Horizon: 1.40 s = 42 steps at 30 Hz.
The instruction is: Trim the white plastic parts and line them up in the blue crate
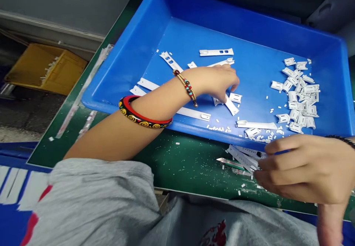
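Note:
My left hand [219,81] reaches into a blue tray [130,53] and pinches a white plastic strip [231,105] lying on the tray floor. A red patterned bangle and a beaded bracelet sit on that arm. My right hand [302,168] hovers over the green table edge in front of the tray, fingers closed on a bundle of white plastic strips [242,156] and a thin blade-like tool [226,161]. More long white strips [216,52] lie in the tray.
A heap of short white clips [301,98] fills the tray's right side. Small white offcuts [219,129] are scattered in the tray and on the green table [188,164]. A yellow bin [44,68] stands on the floor at left.

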Motion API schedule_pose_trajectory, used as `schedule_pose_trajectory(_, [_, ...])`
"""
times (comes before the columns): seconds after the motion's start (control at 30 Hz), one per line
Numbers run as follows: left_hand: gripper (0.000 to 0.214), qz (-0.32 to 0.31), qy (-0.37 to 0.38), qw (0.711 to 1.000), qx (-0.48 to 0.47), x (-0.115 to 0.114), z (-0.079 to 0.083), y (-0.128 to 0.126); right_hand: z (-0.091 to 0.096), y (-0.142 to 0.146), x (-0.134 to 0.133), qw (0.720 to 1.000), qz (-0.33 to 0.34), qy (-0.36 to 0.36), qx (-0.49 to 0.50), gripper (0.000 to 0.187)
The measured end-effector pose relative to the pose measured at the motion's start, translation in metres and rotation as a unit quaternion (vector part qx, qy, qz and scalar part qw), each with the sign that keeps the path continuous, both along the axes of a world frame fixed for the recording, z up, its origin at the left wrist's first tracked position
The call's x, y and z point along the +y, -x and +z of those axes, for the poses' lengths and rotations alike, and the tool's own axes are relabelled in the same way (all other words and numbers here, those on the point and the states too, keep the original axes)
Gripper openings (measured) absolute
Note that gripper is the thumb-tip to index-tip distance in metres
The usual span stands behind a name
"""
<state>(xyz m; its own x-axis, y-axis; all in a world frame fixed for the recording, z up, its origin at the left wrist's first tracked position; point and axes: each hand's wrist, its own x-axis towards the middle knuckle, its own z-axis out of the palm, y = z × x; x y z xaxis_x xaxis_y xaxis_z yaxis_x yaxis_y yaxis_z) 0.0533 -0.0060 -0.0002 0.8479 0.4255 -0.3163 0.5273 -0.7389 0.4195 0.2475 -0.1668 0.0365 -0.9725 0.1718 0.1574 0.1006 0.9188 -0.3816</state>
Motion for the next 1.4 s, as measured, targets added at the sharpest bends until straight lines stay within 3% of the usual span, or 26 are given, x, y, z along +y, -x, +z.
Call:
schedule_pose_trajectory(0.07, [0.041,-0.012,0.008,0.999,0.042,-0.001,0.002,-0.003,0.003,-0.009,0.014,0.998,-0.052,-0.027,0.031,0.052])
schedule_pose_trajectory(0.17, [0.038,-0.009,0.031,0.997,0.068,-0.003,0.004,-0.005,-0.005,-0.022,0.04,0.974,-0.176,-0.07,-0.126,0.034])
schedule_pose_trajectory(0.3, [0.032,-0.008,0.042,0.997,0.068,-0.005,0.005,-0.006,-0.027,-0.027,0.061,0.927,-0.205,0.062,-0.308,0.025])
schedule_pose_trajectory(0.43, [0.027,-0.006,0.041,0.998,0.055,-0.006,0.008,-0.006,-0.03,-0.022,0.067,0.891,-0.288,0.086,-0.34,0.02])
schedule_pose_trajectory(0.63, [0.027,0.012,0.048,0.999,0.003,-0.005,0.015,-0.005,-0.014,-0.022,0.076,0.859,-0.363,0.293,-0.212,0.025])
schedule_pose_trajectory(0.77, [0.028,0.019,0.051,0.998,-0.034,-0.006,0.02,-0.002,-0.011,-0.026,0.077,0.838,-0.382,0.35,-0.171,0.027])
schedule_pose_trajectory(1.17, [0.03,0.038,0.049,0.986,-0.156,0.003,0.008,-0.002,-0.011,-0.032,0.074,0.864,-0.396,0.303,-0.076,0.032])
schedule_pose_trajectory(1.3, [0.023,0.072,0.102,0.969,-0.214,0.004,0.009,-0.002,-0.008,-0.032,0.077,0.849,-0.468,0.243,0.032,0.042])
schedule_pose_trajectory(1.4, [0.02,0.079,0.165,0.959,-0.218,0.004,0.007,-0.002,-0.01,-0.033,0.081,0.836,-0.503,0.204,0.084,0.04])
